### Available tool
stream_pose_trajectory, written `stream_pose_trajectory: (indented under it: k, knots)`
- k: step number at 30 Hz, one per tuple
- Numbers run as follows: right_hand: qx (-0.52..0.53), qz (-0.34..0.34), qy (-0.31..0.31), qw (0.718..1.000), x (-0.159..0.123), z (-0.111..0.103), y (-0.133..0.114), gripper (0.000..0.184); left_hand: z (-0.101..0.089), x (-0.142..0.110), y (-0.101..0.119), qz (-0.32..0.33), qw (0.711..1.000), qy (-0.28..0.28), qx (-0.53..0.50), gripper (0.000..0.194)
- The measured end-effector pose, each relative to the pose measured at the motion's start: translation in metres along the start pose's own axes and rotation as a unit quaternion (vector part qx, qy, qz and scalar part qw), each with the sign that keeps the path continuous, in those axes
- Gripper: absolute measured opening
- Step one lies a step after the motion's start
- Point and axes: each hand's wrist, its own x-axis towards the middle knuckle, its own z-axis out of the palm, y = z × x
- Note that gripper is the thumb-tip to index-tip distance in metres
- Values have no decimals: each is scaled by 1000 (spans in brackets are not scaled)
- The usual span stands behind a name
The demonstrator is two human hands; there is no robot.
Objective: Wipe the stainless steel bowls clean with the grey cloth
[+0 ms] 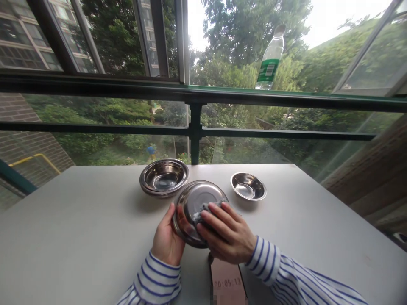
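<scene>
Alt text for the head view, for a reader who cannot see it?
The left hand tilts a steel bowl while the right hand presses a grey cloth into it. Two more bowls sit behind on the white table.

From my feed I see a larger steel bowl (164, 177) and a small steel bowl (248, 186) upright on the grey table (79, 228), well apart. A green-labelled plastic bottle (270, 59) stands on the window rail (127, 88). A phone (227, 281) lies at the table's near edge.
</scene>
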Motion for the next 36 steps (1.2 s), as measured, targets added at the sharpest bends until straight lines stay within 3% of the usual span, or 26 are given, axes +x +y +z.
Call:
stream_pose_trajectory:
  k: [5,8,10,12,14,16,18,19,20,22,25,29,31,36]
  knots:
    - [-12,-18,-21,1000,23,3,-17,39,-8,3,8,-9,999,-40,1,35]
    - [30,103,-47,993,25,-3,-8,42,-4,2,7,16,999,-37,23,34]
    - [46,219,-67,972,27,-8,-3,43,-1,0,4,24,998,-30,45,32]
    - [46,284,-81,954,32,-9,-5,44,0,-2,2,36,997,-24,57,31]
    - [44,264,-89,959,39,-6,-14,46,-1,-4,2,38,997,-22,66,33]
    - [57,171,-93,979,46,-2,-24,47,-4,-5,5,1,995,-34,89,36]
    - [66,81,-79,991,48,1,-29,43,-6,-7,6,-81,987,-62,125,37]
    - [65,67,-74,993,48,1,-28,42,-6,-7,5,-69,987,-65,130,35]
    - [65,72,-89,991,47,0,-25,42,-6,-7,4,-19,991,-57,122,31]
    - [65,145,-93,983,44,-3,-15,43,-5,-6,1,39,991,-49,116,26]
    - [54,237,-87,966,44,-6,-9,44,-2,-6,-4,74,988,-52,128,23]
    - [55,133,-91,985,52,-2,-17,43,-3,-8,-6,75,987,-46,131,20]
    - [68,114,-91,987,57,-1,-16,41,-5,-8,-6,84,987,-51,129,19]
    - [105,281,-97,949,60,-7,1,36,-9,-6,-9,71,984,-74,144,12]
